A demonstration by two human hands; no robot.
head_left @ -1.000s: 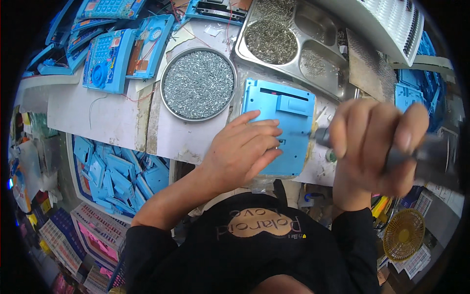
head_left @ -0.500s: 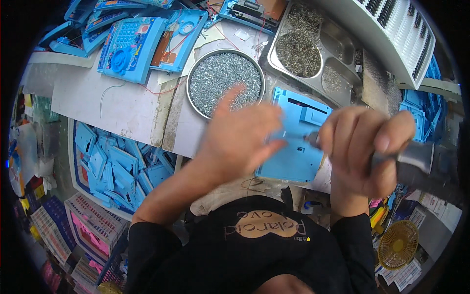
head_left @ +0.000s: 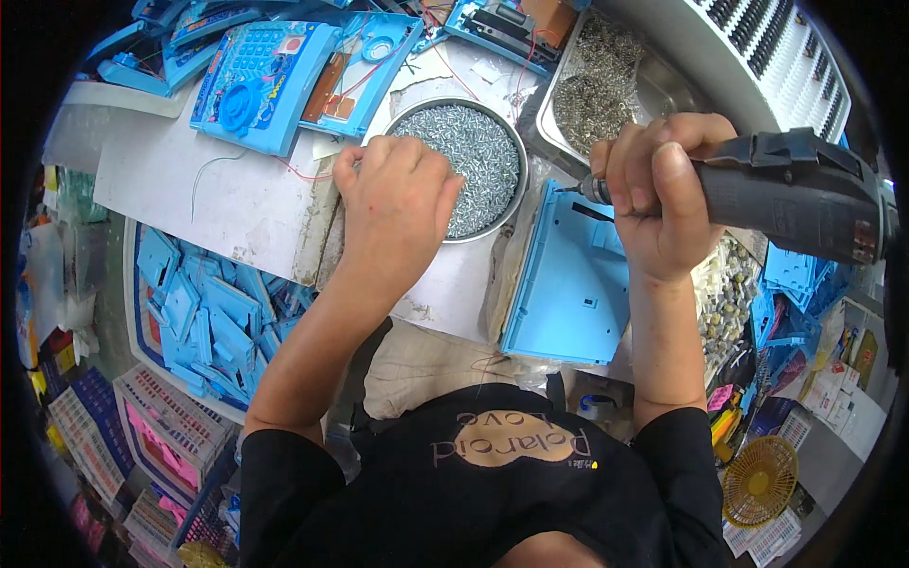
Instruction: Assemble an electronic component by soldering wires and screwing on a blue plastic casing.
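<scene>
Your fingers (head_left: 402, 156) on the left hand (head_left: 398, 204) are curled down into the round metal pan of screws (head_left: 478, 151), knuckles up, tips buried at the near rim; whether they've pinched a screw I can't tell, the hand hides it. Over on the other side, your right hand (head_left: 658, 199) is wrapped tight around the dark electric screwdriver (head_left: 791, 194), thumb laid along the top, and the bit end pokes out to the left just above the top edge of the blue plastic housing (head_left: 573, 279). That housing lies flat on the white table (head_left: 237, 204) right in front of you, just beside the pan, inner side up. Behind it sits a steel tray (head_left: 606, 80) with more small metal parts heaped in it. Further back on the left, a blue toy keypad panel (head_left: 260, 80) lies with red wires trailing. Down to your left, a bin of loose blue plastic parts (head_left: 204, 317) sits below the table edge
</scene>
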